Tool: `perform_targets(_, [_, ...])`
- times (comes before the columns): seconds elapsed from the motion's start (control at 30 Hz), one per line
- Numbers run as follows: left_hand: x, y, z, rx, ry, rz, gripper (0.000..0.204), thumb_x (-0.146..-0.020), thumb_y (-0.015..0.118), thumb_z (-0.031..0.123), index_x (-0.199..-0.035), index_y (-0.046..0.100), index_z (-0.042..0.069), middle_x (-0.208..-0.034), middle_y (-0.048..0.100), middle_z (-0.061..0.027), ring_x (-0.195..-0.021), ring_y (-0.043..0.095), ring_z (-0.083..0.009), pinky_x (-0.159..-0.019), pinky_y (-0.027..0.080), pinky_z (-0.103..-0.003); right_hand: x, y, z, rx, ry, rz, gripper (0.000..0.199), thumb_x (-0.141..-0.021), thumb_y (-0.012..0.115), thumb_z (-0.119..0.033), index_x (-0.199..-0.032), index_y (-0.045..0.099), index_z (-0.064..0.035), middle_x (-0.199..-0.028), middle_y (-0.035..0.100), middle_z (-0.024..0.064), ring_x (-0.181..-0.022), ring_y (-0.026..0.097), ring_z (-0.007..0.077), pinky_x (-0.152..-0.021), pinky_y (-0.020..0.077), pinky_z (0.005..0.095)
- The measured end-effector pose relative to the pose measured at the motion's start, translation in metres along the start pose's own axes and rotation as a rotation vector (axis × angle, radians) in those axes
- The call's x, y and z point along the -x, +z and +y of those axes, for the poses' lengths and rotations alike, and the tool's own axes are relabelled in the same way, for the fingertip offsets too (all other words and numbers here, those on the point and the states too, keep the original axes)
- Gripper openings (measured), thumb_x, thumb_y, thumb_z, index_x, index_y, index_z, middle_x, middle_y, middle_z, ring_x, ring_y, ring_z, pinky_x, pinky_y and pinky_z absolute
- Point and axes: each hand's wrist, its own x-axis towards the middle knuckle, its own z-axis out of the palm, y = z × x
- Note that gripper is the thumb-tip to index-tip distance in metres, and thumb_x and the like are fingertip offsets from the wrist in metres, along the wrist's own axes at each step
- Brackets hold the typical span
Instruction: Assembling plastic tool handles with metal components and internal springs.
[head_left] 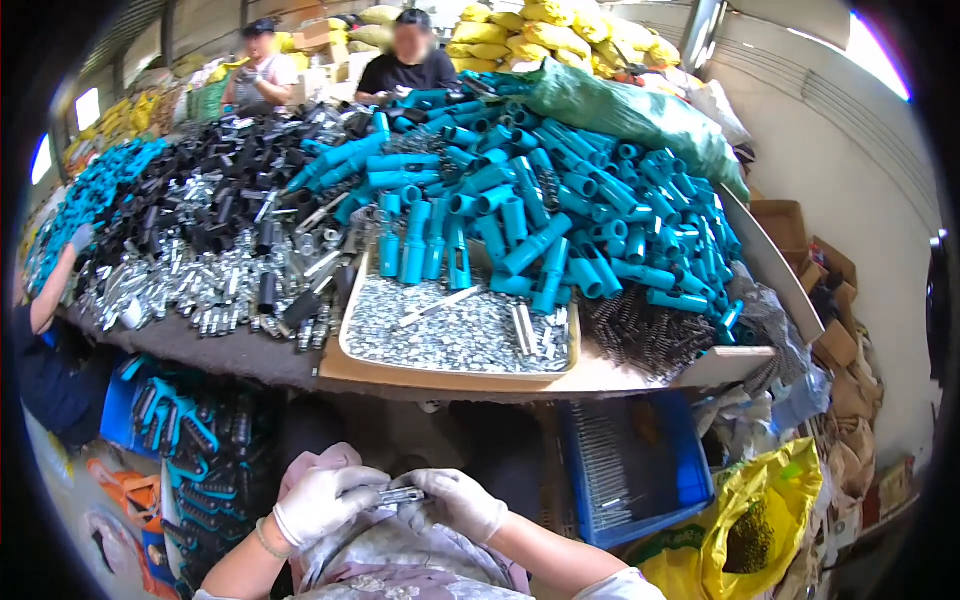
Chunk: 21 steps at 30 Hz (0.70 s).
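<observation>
Both my hands wear white gloves and meet over my lap, close to my body. Between them is a small shiny metal cylindrical part [401, 495], lying roughly level. My left hand [328, 505] pinches its left end with thumb and fingers. On the other side, my right hand [455, 503] has its fingers closed at the right end of the same part. The gloves cover some of it, so its full shape does not show. Ahead on the table stands a cream tray [347, 345] of small silvery pieces, with a few longer metal rods lying on top.
Teal tubes [540, 245] are heaped behind the tray, with black tubes [225, 160] to their left. Dark springs [650, 330] lie right. Below are a blue bin [655, 525] of metal rods and a yellow sack [720, 545]. People work behind the table and at far left.
</observation>
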Motion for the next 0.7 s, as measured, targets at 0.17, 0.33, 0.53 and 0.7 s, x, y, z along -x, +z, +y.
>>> perform_targets(0.17, [-0.017,0.005,0.008,-0.267,0.24,0.063,0.031,-0.083,0.073,0.025,-0.11,0.072,0.009,-0.092,0.071,-0.0091,-0.08,0.069,-0.028,-0.074,0.055,-0.036,0.009,-0.002,0.009,-0.155,-0.057,0.096,0.039,-0.101,0.054,-0.031,-0.121,0.063,0.0011,-0.087,0.065,0.0035,-0.068,0.059,0.0104,-0.061,0.0472,0.024])
perform_targets(0.33, [-0.027,0.031,-0.016,-0.203,0.353,0.037,0.036,-0.072,0.08,0.029,-0.1,0.074,0.008,-0.092,0.072,-0.0094,-0.086,0.07,-0.0279,-0.077,0.056,-0.036,0.023,0.002,0.014,0.347,-0.178,0.139,0.045,-0.105,0.043,-0.043,-0.118,0.061,-0.0037,-0.081,0.066,0.0026,-0.067,0.062,0.0091,-0.059,0.05,0.0238])
perform_targets(0.53, [-0.026,0.048,-0.024,-0.088,0.322,0.104,0.028,-0.068,0.081,0.016,-0.092,0.073,0.004,-0.094,0.072,-0.0158,-0.089,0.069,-0.0342,-0.081,0.054,-0.041,0.045,-0.027,0.008,0.421,-0.311,0.16,0.052,-0.104,0.045,-0.045,-0.135,0.053,-0.0038,-0.107,0.065,0.0081,-0.084,0.065,0.0134,-0.073,0.0546,0.0277])
perform_targets(0.7, [-0.008,0.049,-0.013,0.115,-0.043,0.271,0.023,-0.067,0.068,0.0,-0.089,0.071,-0.006,-0.094,0.073,-0.0189,-0.087,0.071,-0.0302,-0.081,0.055,-0.035,0.098,-0.108,-0.022,0.402,-0.543,0.949,0.022,-0.092,0.056,-0.009,-0.107,0.068,0.0019,-0.09,0.07,0.0123,-0.079,0.067,0.0168,-0.074,0.055,0.0294])
